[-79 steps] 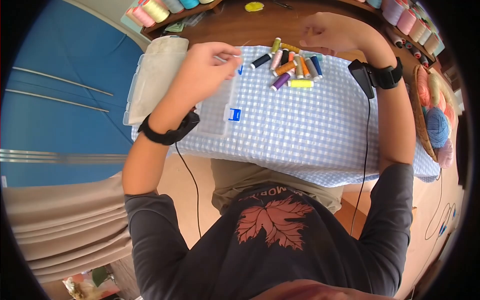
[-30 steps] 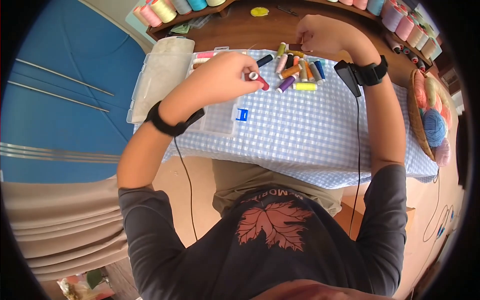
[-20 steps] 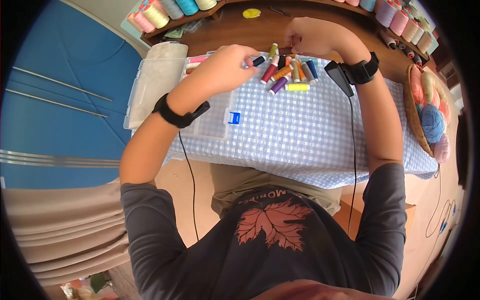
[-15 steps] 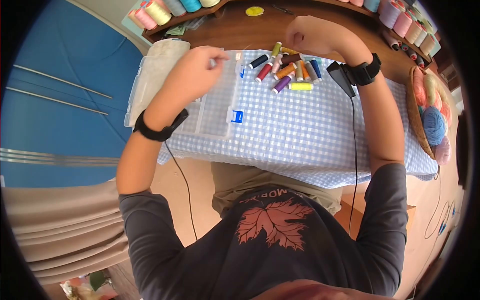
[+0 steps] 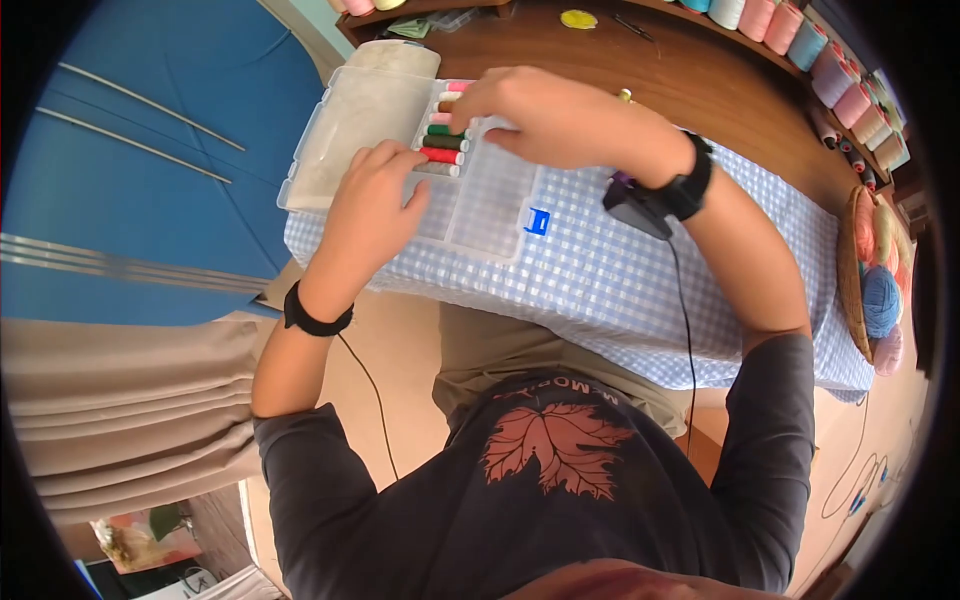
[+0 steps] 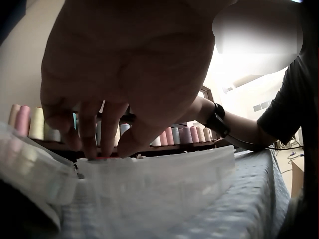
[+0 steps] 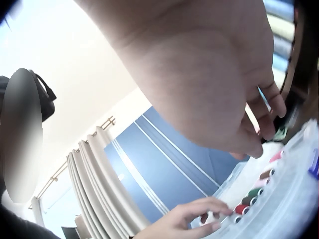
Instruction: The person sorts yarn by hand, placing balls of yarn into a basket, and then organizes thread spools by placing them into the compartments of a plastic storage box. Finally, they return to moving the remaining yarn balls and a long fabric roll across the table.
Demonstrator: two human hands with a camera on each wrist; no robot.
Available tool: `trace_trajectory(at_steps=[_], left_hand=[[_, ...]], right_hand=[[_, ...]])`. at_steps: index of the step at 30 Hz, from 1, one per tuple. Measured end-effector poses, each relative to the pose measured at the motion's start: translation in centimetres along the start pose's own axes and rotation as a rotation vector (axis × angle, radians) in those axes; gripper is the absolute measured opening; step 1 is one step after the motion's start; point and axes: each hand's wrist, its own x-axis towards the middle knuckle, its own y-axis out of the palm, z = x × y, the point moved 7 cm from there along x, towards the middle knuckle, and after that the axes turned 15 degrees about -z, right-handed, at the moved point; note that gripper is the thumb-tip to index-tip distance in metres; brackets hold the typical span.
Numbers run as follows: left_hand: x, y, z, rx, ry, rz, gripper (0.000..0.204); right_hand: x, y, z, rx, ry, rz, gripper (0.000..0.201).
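A clear plastic box (image 5: 490, 215) lies on the checked cloth with its lid (image 5: 340, 130) folded open to the left. One compartment holds a row of thread spools, among them a green spool (image 5: 441, 130), a red spool (image 5: 442, 156) and a grey spool (image 5: 436, 169). My left hand (image 5: 372, 200) reaches in from the near left, its fingertips right at the red and grey spools. Over the far end of the row my right hand (image 5: 545, 118) stretches across the box, fingers loosely bent and nothing visible between them. In the right wrist view, a red spool (image 7: 240, 208) lies beside the left fingertips.
My right forearm covers most of a loose spool pile; an olive spool's end (image 5: 625, 95) shows past it. A yarn basket (image 5: 852, 270) stands at the right edge. Shelves of thread cones (image 5: 755, 18) line the back. A cable (image 5: 685, 320) hangs from the right wrist.
A dark red spool from my left hand and a brown one from my right were laid on the pile. My right hand then swung left over the box; my left hand drew nearer me.
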Motion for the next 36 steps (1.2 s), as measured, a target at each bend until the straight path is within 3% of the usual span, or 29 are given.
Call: trace_trajectory(at_steps=[3, 5, 6, 8, 18, 21, 23, 25, 27, 30, 33, 35, 36], left_hand=[[0.3, 0.3, 0.2, 0.007, -0.019, 0.002, 0.026], [0.2, 0.4, 0.3, 0.004, -0.030, -0.003, 0.027], [0.2, 0.4, 0.4, 0.000, -0.040, -0.006, 0.027], [0.0, 0.5, 0.7, 0.001, -0.045, -0.012, 0.027], [-0.7, -0.1, 0.1, 0.038, -0.033, -0.011, 0.025], [-0.4, -0.1, 0.0, 0.039, -0.022, 0.002, 0.025], [0.1, -0.1, -0.4, 0.011, 0.037, -0.038, 0.025], [0.6, -0.1, -0.7, -0.018, 0.094, -0.076, 0.025], [0.9, 0.9, -0.8, -0.073, 0.120, 0.044, 0.028], [1.5, 1.9, -1.0, -0.089, 0.102, 0.155, 0.028], [2.0, 2.1, -1.4, -0.132, 0.166, 0.174, 0.027], [2.2, 2.1, -1.4, -0.134, 0.216, 0.169, 0.026], [2.4, 2.0, -1.5, -0.138, 0.259, 0.163, 0.025]], right_hand=[[1.9, 4.3, 0.0, -0.033, 0.048, 0.144, 0.022], [2.1, 6.6, -0.8, 0.000, 0.171, 0.352, 0.021], [2.6, 7.0, -1.1, 0.000, 0.170, 0.353, 0.021], [2.7, 8.6, -2.1, -0.045, 0.200, 0.542, 0.025], [2.5, 7.1, -1.0, 0.004, 0.168, 0.434, 0.022], [2.0, 5.4, -1.3, 0.001, 0.204, 0.343, 0.026], [1.6, 2.5, -1.9, 0.186, 0.259, -0.001, 0.030], [0.7, -0.1, -2.6, 0.245, 0.317, -0.079, 0.031], [-0.6, -3.5, -3.8, 0.325, 0.431, -0.216, 0.031], [-1.1, -10.3, -1.6, 0.078, 0.472, -0.208, 0.026], [-2.9, -13.8, -2.5, 0.020, 0.496, -0.128, 0.025], [-3.8, -14.7, -3.6, -0.264, 0.499, 0.053, 0.026], [-4.6, -15.4, -3.7, -0.280, 0.561, 0.037, 0.028]])
